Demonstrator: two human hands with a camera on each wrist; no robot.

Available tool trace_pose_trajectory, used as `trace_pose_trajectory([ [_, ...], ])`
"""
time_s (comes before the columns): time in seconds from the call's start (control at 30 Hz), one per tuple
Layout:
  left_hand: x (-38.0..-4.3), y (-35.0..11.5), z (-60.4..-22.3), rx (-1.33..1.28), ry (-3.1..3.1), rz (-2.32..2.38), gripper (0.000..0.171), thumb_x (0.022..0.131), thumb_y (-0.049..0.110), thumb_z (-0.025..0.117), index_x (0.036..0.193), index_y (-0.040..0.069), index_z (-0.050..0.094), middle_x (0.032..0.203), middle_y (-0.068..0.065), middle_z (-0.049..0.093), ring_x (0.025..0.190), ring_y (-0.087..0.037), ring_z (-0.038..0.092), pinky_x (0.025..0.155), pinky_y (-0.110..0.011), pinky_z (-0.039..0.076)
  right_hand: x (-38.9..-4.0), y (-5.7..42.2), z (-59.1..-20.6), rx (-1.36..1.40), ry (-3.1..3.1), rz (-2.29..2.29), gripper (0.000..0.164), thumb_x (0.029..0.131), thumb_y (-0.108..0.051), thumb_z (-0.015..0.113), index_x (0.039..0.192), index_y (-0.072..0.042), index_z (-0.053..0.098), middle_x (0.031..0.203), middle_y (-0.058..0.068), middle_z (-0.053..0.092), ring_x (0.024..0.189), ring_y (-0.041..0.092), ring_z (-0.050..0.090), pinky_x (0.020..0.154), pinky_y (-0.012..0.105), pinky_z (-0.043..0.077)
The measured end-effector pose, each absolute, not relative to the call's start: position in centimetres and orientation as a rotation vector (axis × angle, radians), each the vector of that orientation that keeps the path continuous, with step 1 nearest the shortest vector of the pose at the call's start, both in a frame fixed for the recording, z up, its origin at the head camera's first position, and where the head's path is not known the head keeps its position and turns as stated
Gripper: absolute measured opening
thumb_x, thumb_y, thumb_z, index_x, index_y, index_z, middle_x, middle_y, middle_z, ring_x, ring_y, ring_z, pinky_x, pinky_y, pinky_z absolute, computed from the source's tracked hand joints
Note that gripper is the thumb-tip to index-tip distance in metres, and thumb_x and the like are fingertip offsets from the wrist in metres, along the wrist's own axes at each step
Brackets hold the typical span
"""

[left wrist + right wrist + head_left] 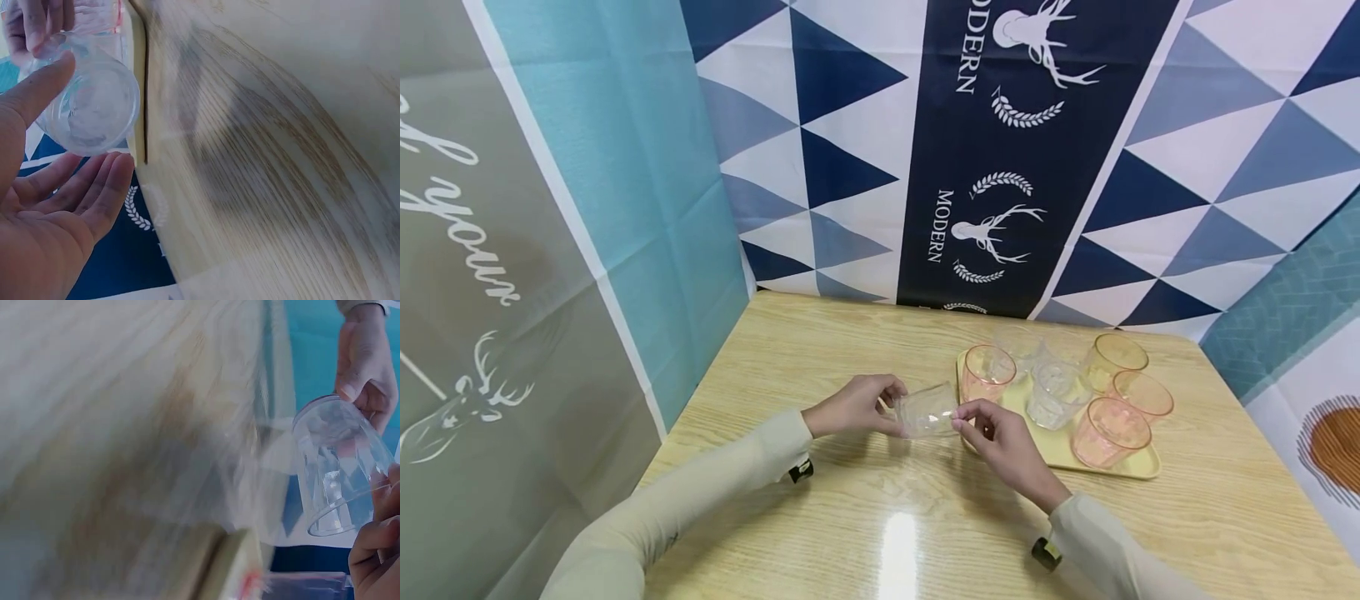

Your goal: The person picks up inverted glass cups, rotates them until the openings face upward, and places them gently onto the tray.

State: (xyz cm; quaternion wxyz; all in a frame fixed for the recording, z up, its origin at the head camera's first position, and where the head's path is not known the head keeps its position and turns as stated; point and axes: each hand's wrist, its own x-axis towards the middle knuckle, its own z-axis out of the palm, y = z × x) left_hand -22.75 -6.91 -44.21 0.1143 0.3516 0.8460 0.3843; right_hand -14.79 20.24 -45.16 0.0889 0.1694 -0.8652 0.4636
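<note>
A clear plastic cup (927,410) is held on its side above the table, between both hands. My left hand (867,406) holds its left end, the thumb lying across the cup in the left wrist view and the other fingers below. With thumb and fingertips, my right hand (1000,442) pinches the opposite end. Seen from the right wrist, the clear cup (337,469) looks empty. Close beside the right hand lies a yellow tray (1060,450) carrying several cups, among them a pink cup (987,375) and a clear cup (1054,396).
Toward the tray's right side stand another pink cup (1111,433), a further pink cup (1144,393) and a yellow cup (1115,361). The wooden table (805,525) meets a patterned cloth (850,167) at the back and a grey-and-teal cloth (647,167) at the left.
</note>
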Motion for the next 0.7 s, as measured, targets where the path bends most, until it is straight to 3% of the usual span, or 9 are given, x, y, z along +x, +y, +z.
trace_pose_trajectory([
  [0.2, -22.9, -7.3, -44.7, 1.041, 2.512, 1.060, 0.047, 0.086, 0.021, 0.086, 0.121, -0.003, 0.067, 0.105, -0.010, 0.070, 0.096, -0.020, 0.068, 0.081, -0.027, 0.057, -14.6, 21.1, -44.7, 0.726, -2.466, 1.017, 0.016, 0.092, -0.006, 0.077, 0.099, -0.019, 0.070, 0.074, -0.014, 0.054, 0.057, 0.002, 0.045, 0.049, 0.021, 0.038],
  [0.43, -22.8, -7.0, -45.4, 1.022, 2.524, 1.041, 0.008, 0.097, 0.016, 0.073, 0.098, 0.008, 0.074, 0.087, 0.004, 0.071, 0.077, -0.005, 0.065, 0.073, -0.021, 0.054, -14.6, 22.7, -44.5, 0.745, -2.437, 0.907, 0.021, 0.090, -0.002, 0.078, 0.099, -0.020, 0.070, 0.086, -0.016, 0.059, 0.061, 0.001, 0.046, 0.054, 0.015, 0.037],
  [0.7, -22.8, -6.0, -45.8, 0.990, 2.520, 1.047, 0.013, 0.099, 0.015, 0.069, 0.094, 0.006, 0.077, 0.077, -0.002, 0.073, 0.062, -0.017, 0.068, 0.065, -0.022, 0.052, -14.2, 24.0, -44.1, 0.702, -2.440, 0.875, 0.022, 0.090, -0.003, 0.078, 0.097, -0.022, 0.070, 0.076, -0.014, 0.053, 0.057, 0.000, 0.042, 0.051, 0.015, 0.034],
])
